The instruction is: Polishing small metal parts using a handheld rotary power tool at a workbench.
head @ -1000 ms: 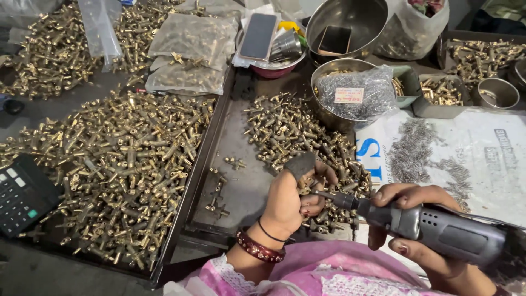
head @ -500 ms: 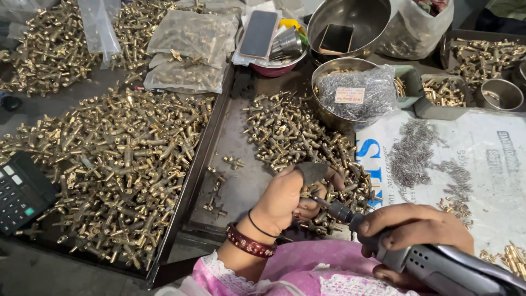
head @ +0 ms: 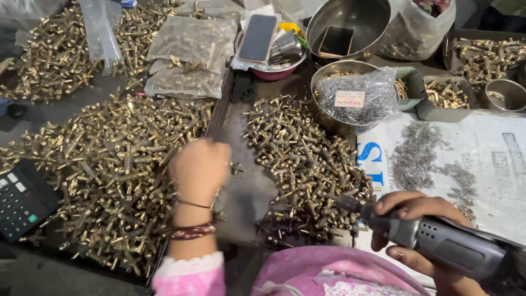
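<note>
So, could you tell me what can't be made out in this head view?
- Left hand: motion-blurred, so whether it holds a brass part is unclear.
- Power screwdriver: rear end cut off by the right edge.
- Right hand: palm hidden behind the tool.
- Calculator: cut off by the left edge.

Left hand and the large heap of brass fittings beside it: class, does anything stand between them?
Nothing visible does. The left hand is blurred, hanging at the right edge of the big brass fittings heap, with no object between them. The right hand holds a grey power screwdriver.
</note>
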